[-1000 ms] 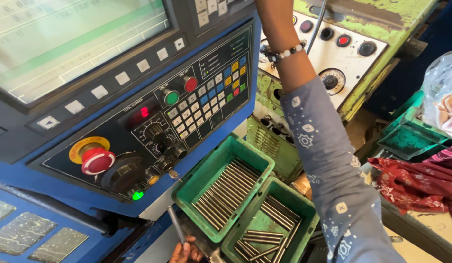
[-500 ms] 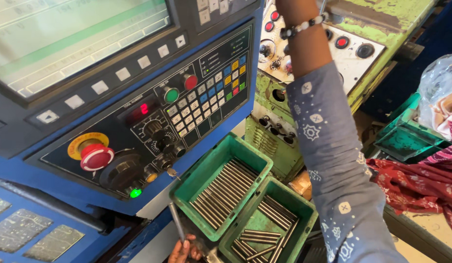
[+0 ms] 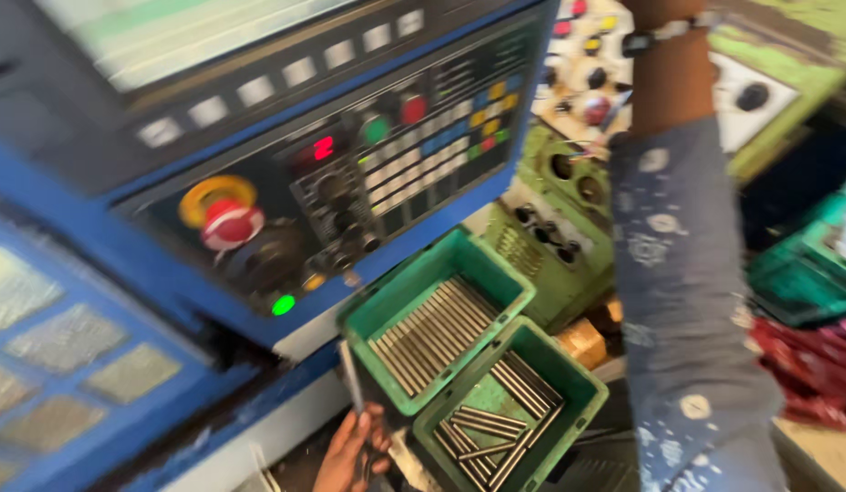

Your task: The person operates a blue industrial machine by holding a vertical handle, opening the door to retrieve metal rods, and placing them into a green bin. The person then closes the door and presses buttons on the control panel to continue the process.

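Observation:
My left hand [image 3: 353,453] is at the bottom edge, shut on a thin metal rod [image 3: 351,375] that points up beside the near green tray [image 3: 400,282]. That tray holds several metal rods [image 3: 432,333] laid in a row. A second green tray [image 3: 578,378] touches it on the right and holds several loose rods [image 3: 496,428]. My right arm in a blue patterned sleeve [image 3: 687,301] reaches up past a beaded bracelet [image 3: 664,35]. The right hand itself is cut off by the top edge.
A blue machine control panel [image 3: 441,219] fills the left, with a red mushroom button [image 3: 230,223], a lit green lamp [image 3: 282,305] and a keypad [image 3: 432,137]. Behind the trays stand a green machine body [image 3: 560,246] and a pale knob panel [image 3: 587,64]. More green crates [image 3: 796,282] sit at right.
The view has swung and gone blurry. My right arm has reached further up, taking the hand out of the top of the picture. My left hand still holds the rod.

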